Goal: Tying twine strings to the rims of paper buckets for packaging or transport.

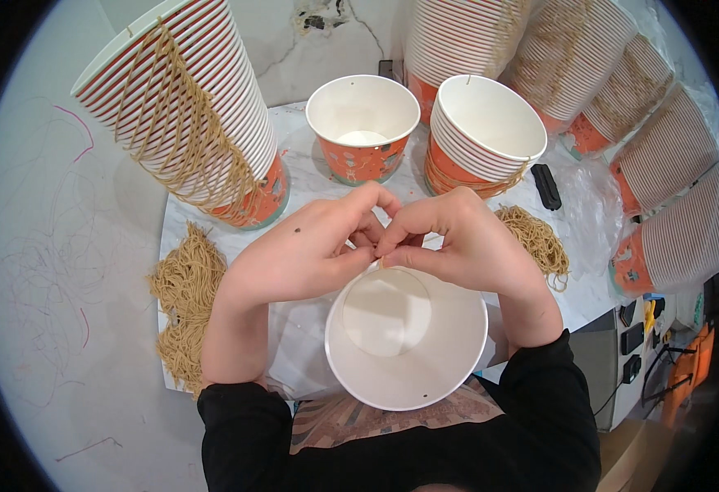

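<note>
A white-lined paper bucket (454, 340) is tilted toward me in front of my body, its mouth facing up. At its far rim my left hand (314, 242) and my right hand (458, 234) meet, fingertips pinched together. A short bit of tan string (381, 263) shows between the thumbs; the rest of it is hidden by my fingers. One small dark hole (425, 396) marks the bucket's near side. Beyond my hands stand a single orange-printed bucket (363, 160) and a short nested stack (486, 152) with tan string around it.
At left rises a tall leaning stack of buckets (203, 98) with string loops hanging down it. Tan string bundles lie at left (187, 312) and right (531, 242). Several plastic-wrapped stacks (679, 225) line the right side. A black object (545, 187) rests near the short stack.
</note>
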Tool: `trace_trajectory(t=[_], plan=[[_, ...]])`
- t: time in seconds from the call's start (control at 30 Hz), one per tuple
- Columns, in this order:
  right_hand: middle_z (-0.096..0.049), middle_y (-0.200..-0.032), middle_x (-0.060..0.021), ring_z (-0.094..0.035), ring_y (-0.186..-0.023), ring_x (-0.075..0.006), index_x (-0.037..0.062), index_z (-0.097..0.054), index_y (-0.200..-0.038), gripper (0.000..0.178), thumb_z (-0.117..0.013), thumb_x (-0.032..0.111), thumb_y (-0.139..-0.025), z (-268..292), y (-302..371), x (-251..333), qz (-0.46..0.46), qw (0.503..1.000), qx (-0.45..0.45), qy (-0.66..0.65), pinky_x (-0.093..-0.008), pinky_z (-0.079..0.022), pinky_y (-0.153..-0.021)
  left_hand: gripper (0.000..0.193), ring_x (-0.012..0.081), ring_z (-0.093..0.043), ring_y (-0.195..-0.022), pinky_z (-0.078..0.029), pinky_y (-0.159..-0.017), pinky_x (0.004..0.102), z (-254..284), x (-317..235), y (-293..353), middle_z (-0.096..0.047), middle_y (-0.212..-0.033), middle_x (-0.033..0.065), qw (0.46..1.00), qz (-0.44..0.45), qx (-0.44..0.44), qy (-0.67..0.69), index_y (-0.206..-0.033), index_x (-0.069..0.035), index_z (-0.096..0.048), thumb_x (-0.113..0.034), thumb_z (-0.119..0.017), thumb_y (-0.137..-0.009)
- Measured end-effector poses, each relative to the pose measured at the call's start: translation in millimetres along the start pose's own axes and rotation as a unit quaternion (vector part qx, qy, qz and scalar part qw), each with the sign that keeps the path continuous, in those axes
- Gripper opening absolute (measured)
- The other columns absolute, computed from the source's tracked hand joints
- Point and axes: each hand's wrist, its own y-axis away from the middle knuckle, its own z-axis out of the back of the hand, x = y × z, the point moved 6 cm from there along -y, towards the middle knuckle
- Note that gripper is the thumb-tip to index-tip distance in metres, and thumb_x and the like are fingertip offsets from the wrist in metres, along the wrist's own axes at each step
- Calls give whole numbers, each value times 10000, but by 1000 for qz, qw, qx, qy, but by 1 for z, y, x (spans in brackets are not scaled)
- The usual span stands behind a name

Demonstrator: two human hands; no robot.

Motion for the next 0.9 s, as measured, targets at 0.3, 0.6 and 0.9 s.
trace_trajectory(t=[0.3, 0.6, 0.9], plan=[[-771, -872, -60, -736, -804, -180, 37, -780, -923, 83, -805, 52, -845, 2, -3, -5, 5, 999, 35, 30, -299, -563, -721, 98, 118, -649, -794, -519, -729, 262, 21, 1, 9, -726, -918, 15, 984, 32, -24, -176, -965, -47, -731, -126, -737, -908], [-766, -868, -61, -736, -812, -198, 29, -770, -921, 71, -785, 39, -852, -5, -10, -13, 45, 996, 78, 13, -313, -567, -745, 123, 110, -630, -866, -527, -780, 279, 25, 3, 8, -721, -975, 50, 988, -108, -96, -44, -969, -33, -691, -156, -689, -983], [-738, -822, -96, -723, -765, -251, 21, -731, -913, 93, -732, 13, -820, -9, -13, -16, 70, 992, 104, -5, -338, -558, -717, 130, 9, -472, -725, -401, -658, 191, 28, 26, 3, -545, -826, -70, 993, 62, -79, 58, -995, -37, -646, -162, -676, -1009]])
